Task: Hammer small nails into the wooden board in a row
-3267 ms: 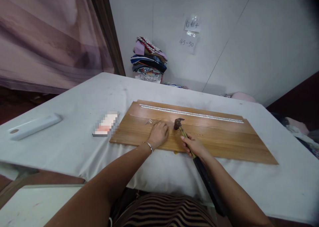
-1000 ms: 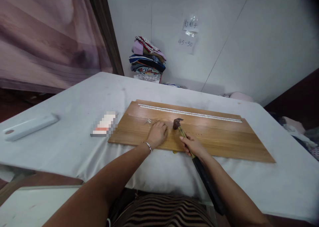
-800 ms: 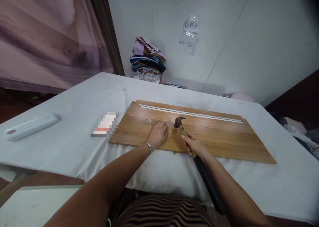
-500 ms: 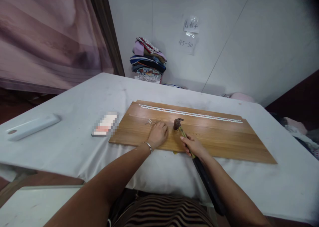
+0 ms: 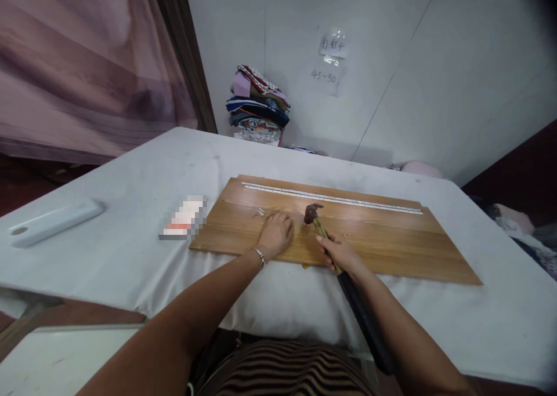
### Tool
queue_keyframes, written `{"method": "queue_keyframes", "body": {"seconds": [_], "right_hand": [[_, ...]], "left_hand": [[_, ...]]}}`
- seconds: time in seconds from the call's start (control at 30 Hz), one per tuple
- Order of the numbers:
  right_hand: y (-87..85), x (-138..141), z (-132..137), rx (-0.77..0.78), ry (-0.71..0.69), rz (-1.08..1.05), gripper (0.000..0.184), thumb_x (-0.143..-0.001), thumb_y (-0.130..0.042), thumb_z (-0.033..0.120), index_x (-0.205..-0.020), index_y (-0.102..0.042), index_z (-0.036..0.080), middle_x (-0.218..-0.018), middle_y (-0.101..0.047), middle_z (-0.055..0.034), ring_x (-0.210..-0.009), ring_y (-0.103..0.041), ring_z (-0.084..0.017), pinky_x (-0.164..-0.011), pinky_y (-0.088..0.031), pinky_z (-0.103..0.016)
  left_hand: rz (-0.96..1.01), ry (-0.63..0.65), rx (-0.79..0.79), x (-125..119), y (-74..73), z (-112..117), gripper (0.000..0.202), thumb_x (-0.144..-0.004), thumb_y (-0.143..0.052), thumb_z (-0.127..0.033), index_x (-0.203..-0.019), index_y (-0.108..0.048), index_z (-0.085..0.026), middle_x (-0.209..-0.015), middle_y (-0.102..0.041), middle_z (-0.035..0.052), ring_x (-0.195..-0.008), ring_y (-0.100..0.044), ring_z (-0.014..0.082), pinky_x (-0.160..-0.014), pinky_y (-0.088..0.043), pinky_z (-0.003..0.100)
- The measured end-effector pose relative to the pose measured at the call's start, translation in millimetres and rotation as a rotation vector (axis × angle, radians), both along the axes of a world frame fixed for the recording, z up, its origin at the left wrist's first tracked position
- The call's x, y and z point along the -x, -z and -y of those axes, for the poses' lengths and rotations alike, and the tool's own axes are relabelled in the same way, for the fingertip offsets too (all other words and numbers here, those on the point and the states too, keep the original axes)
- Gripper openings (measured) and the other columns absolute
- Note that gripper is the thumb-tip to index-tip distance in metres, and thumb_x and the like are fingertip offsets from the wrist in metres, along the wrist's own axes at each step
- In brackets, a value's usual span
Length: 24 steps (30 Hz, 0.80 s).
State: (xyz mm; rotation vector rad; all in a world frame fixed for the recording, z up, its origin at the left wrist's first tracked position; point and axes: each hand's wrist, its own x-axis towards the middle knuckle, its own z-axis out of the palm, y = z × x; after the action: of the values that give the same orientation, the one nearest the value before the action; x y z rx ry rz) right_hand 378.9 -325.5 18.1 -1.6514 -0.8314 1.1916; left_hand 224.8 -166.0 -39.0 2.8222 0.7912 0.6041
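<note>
My right hand (image 5: 342, 252) is closed around the handle of a claw hammer (image 5: 321, 229), gripping it partway up, with the black rubber grip trailing back toward my body. The hammer's rusty head is over the middle of a wooden board (image 5: 391, 242); whether it touches anything there cannot be made out. My left hand (image 5: 277, 233) rests on the board left of the hammer head, fingers bent and slightly apart, holding nothing I can see. Several loose nails (image 5: 260, 212) lie just beyond its fingers. A row of small dark marks (image 5: 347, 235) shows right of the hammer.
Two white marked strips (image 5: 331, 198) run along the board's far side. A pixelated phone-like object (image 5: 183, 217) lies left of the board on the white-covered table (image 5: 130, 210), and a white plastic piece (image 5: 56, 222) sits farther left. Folded clothes (image 5: 259, 103) are stacked by the wall.
The hammer head has risen slightly and shifted a little right with my right hand. My left hand, the nails and the board keep their places.
</note>
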Motion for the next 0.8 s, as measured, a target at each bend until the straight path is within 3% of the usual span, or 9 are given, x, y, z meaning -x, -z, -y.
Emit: {"method": "queue_keyframes", "body": {"seconds": [0.37,0.67,0.8], "right_hand": [[8.3,2.0,0.0,0.010,-0.014,-0.021,0.045,-0.077,-0.070,0.061,-0.078,-0.041,0.027,-0.050,-0.044,0.0127,-0.032,-0.036,-0.006,-0.030,-0.029,-0.020],[-7.8,-0.6,1.7,-0.003,0.014,0.010,0.044,-0.072,-0.069,0.061,-0.083,-0.045,0.026,-0.055,-0.046,0.0129,-0.034,-0.038,-0.006,-0.030,-0.031,-0.020],[-6.2,1.1,1.9,0.010,0.016,0.001,0.045,-0.072,-0.069,0.063,-0.080,-0.043,0.027,-0.054,-0.045,0.0127,-0.033,-0.039,-0.007,-0.030,-0.030,-0.021]], "left_hand": [[-0.010,-0.003,0.009,-1.6,-4.2,1.5,0.023,-0.098,-0.052,-0.018,-0.085,-0.070,-0.017,-0.097,-0.067,0.0126,-0.103,-0.059,0.0274,-0.094,-0.047,0.042],[0.000,0.004,0.021,-0.5,-5.1,2.3,0.022,-0.098,-0.052,-0.017,-0.085,-0.070,-0.018,-0.097,-0.067,0.0128,-0.103,-0.059,0.0283,-0.093,-0.048,0.044],[0.020,0.003,0.022,-1.6,-3.3,2.0,0.022,-0.098,-0.052,-0.017,-0.084,-0.069,-0.019,-0.097,-0.066,0.0121,-0.103,-0.059,0.0277,-0.094,-0.047,0.043]]}}
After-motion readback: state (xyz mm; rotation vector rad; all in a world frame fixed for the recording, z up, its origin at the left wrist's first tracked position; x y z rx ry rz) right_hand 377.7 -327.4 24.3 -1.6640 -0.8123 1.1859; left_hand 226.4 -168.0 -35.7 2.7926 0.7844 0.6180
